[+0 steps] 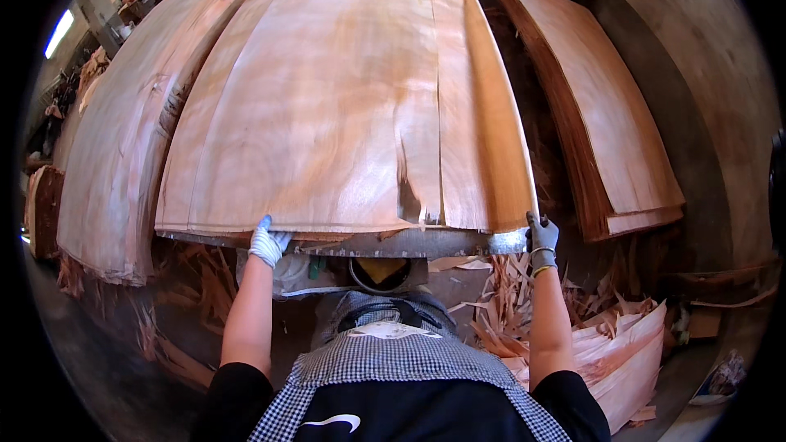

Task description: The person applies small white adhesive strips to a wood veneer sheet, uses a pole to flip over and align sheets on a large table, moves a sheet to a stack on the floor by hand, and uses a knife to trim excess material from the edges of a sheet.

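A large thin wood veneer sheet [319, 106] lies in front of me over a metal-edged table [409, 244]. It has a long split on its right part and a ragged tear at the near edge. My left hand [268, 244], in a pale glove, pinches the near edge left of the middle, thumb on top. At the near right corner my right hand [542, 239], in a grey glove, is closed on the sheet's edge. The fingers beneath the edge are partly hidden. Along its right side the sheet bulges up.
A veneer stack [123, 131] stands on the left, another stack [606, 98] on the right. Torn veneer strips [503, 299] litter the floor. Crumpled veneer pieces [622, 352] lie at lower right. Under the table's near edge sits a dark round container [380, 280] with something yellow inside.
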Available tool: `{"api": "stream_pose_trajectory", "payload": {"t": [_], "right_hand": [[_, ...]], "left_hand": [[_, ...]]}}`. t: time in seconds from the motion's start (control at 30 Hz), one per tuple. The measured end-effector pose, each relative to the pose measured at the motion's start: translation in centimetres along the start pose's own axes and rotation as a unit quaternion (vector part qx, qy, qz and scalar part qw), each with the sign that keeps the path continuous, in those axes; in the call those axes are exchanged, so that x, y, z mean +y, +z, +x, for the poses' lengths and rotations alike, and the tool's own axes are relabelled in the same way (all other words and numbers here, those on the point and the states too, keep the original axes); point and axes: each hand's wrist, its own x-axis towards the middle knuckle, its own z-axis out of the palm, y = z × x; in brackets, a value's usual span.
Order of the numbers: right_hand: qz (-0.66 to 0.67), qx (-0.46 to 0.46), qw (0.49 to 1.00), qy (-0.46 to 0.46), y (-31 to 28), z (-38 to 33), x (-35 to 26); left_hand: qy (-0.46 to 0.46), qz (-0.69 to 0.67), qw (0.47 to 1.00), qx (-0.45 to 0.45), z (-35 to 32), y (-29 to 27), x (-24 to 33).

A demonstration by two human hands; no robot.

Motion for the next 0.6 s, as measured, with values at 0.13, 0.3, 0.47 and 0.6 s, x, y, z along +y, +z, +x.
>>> {"api": "stream_pose_trajectory", "payload": {"t": [0.13,0.3,0.47,0.6], "right_hand": [[-0.202,0.045,0.954,-0.218,-4.7,0.2,8.7],[-0.198,0.043,0.966,-0.161,-5.4,-7.1,14.9],[0.063,-0.086,0.993,0.045,-1.9,-9.1,7.2],[0.095,-0.05,0.993,0.041,-5.4,-7.0,5.0]], "left_hand": [[0.002,0.027,0.999,0.038,0.7,0.1,-1.4],[0.062,-0.053,0.996,0.035,-1.5,2.2,0.4],[0.115,-0.066,0.987,-0.092,-1.4,3.2,6.2],[0.101,0.03,0.993,-0.06,-2.8,5.9,5.7]]}}
